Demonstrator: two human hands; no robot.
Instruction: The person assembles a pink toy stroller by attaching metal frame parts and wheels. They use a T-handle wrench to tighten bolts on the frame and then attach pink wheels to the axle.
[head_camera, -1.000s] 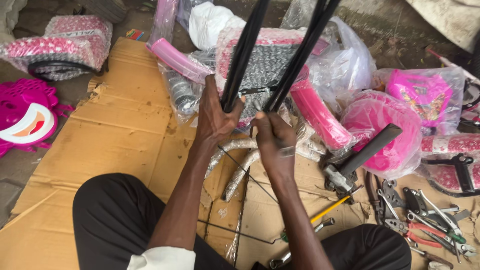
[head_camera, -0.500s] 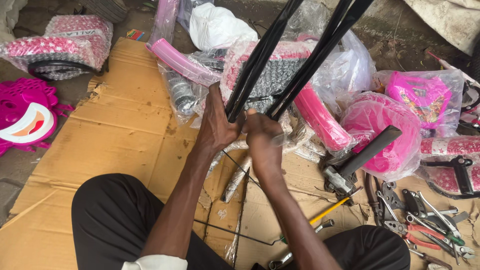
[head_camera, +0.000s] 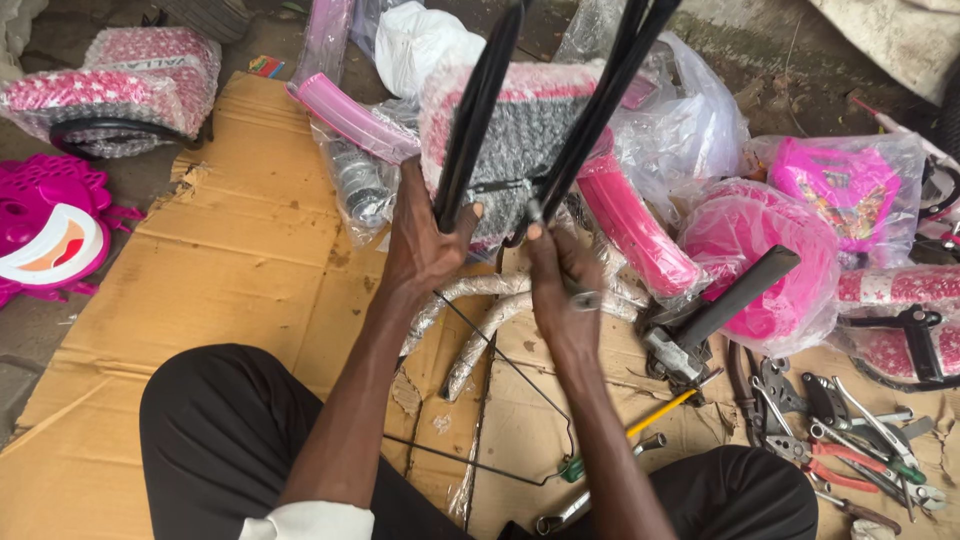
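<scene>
The left hand (head_camera: 425, 245) gripped one leg of the black fork (head_camera: 480, 110), which rose upright above the cardboard sheet (head_camera: 230, 260). The right hand (head_camera: 560, 285) pinched the other leg's lower end, a scatter of hand tools (head_camera: 840, 440) lying right of the cardboard.

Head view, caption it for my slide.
Left hand and right hand grip black bars above cardboard.

The two black rods (head_camera: 560, 130) now stand more upright and closer together than a moment ago, when they leaned further to the right. The left hand (head_camera: 425, 240) sits a little higher on the left rod, thumb out toward the middle. The right hand (head_camera: 560, 290) has moved up and now pinches the bottom of the right rod with its fingertips (head_camera: 537, 232).
</scene>
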